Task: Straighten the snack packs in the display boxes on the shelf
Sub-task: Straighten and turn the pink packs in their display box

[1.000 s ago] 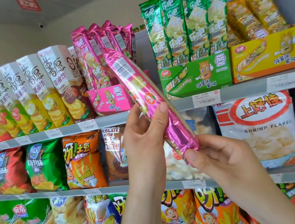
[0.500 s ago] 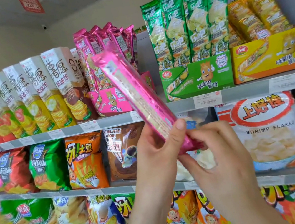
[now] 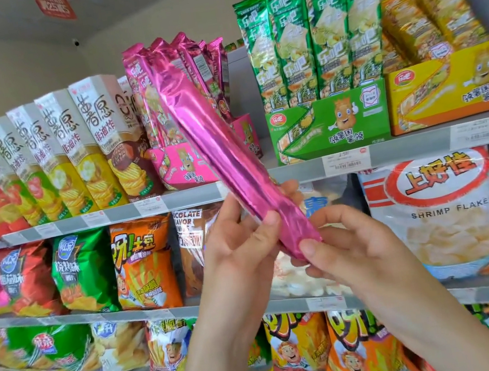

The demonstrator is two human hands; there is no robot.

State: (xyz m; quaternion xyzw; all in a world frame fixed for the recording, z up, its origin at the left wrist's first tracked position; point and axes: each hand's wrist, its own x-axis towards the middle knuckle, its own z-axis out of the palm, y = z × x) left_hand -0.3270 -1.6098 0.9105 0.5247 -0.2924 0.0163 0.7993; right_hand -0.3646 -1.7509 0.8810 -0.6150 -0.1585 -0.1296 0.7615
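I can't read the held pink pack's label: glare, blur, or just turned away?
Head view: the pink pack shows plain foil streaked with glare, no print facing the camera. Same head view: the price tag is blurred unreadable, and the wide lens bows the shelf rail.

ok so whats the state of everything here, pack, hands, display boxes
pink pack, out of its box, tilted, held by both hands
left hand, grips the pack's lower part
right hand, pinches the pack's bottom end
pink display box, pink packs standing inside
green display box, green packs upright in a row
yellow display box, yellow packs leaning
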